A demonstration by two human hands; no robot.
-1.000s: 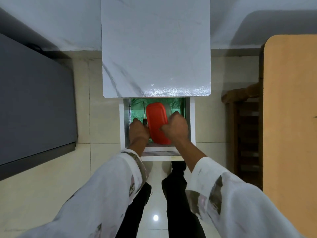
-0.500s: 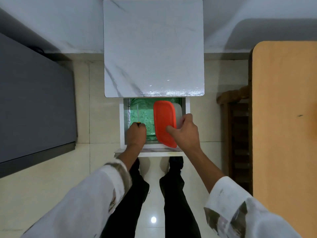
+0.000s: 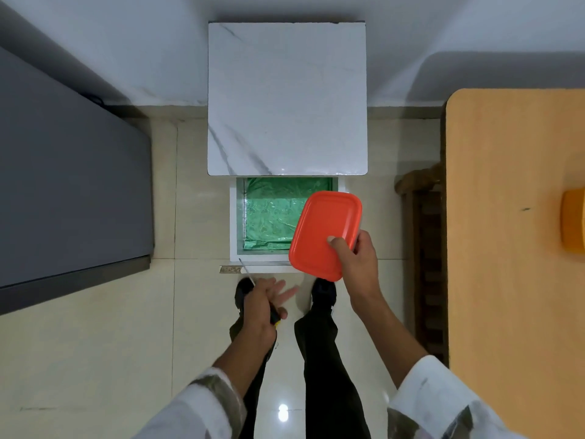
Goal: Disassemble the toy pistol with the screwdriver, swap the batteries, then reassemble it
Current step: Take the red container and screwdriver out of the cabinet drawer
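Note:
My right hand [image 3: 356, 264] grips a box with a red lid [image 3: 323, 229] by its near right corner, holding it above the open drawer's right side. What the box holds is hidden. My left hand [image 3: 261, 307] holds a screwdriver [image 3: 250, 275] with a black and yellow handle; its thin metal shaft points up and left toward the drawer front, and some fingers are spread. The drawer [image 3: 235, 217] is pulled out from under the white marble table top [image 3: 286, 96] and is lined with green foil. No toy pistol shows.
A grey cabinet [image 3: 69, 191] fills the left. An orange table [image 3: 512, 248] with a yellow object [image 3: 573, 218] at its edge stands on the right, a wooden chair [image 3: 424, 248] beside it. My legs and shoes stand on the tiled floor below the drawer.
Both hands have risen out of the drawer. The right hand lifted the red-lidded box up and to the right; the left hand drew the screwdriver back toward me.

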